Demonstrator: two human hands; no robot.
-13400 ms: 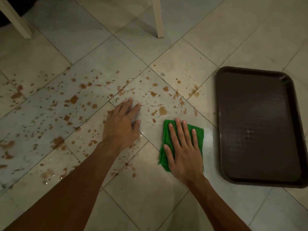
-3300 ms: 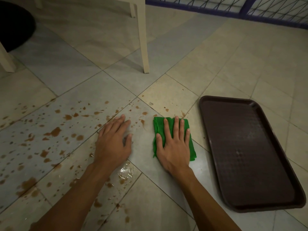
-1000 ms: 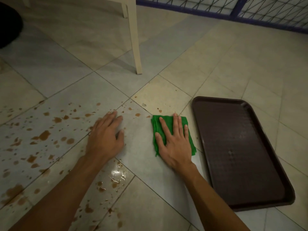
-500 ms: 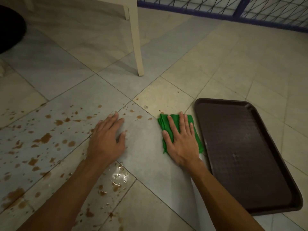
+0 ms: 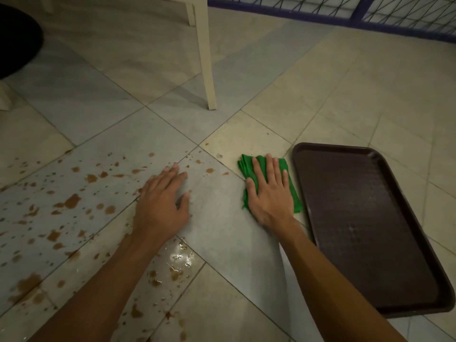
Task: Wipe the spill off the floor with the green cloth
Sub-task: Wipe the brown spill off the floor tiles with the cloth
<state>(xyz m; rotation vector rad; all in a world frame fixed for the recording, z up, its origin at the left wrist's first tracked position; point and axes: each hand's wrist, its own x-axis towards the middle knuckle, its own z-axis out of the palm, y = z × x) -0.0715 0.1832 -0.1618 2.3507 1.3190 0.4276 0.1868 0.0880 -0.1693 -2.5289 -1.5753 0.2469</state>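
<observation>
A folded green cloth (image 5: 246, 167) lies flat on the tiled floor, just left of a brown tray. My right hand (image 5: 270, 193) presses down on the cloth with fingers spread and covers most of it. My left hand (image 5: 161, 201) rests palm down on the floor to the left, fingers apart, holding nothing. Brown spill (image 5: 71, 201) speckles the tiles left of and below my left hand, with a few drops (image 5: 209, 170) between my hands. A wet shiny patch (image 5: 180, 255) sits beside my left forearm.
A dark brown tray (image 5: 370, 218) lies on the floor at the right, close to the cloth. A cream furniture leg (image 5: 206, 65) stands ahead. A blue-framed mesh barrier (image 5: 345, 11) runs along the top right. A dark round object (image 5: 17, 38) sits top left.
My right hand has slid the green cloth a little farther away and to the right, up beside the tray's near left corner. My left hand has stayed planted on the floor.
</observation>
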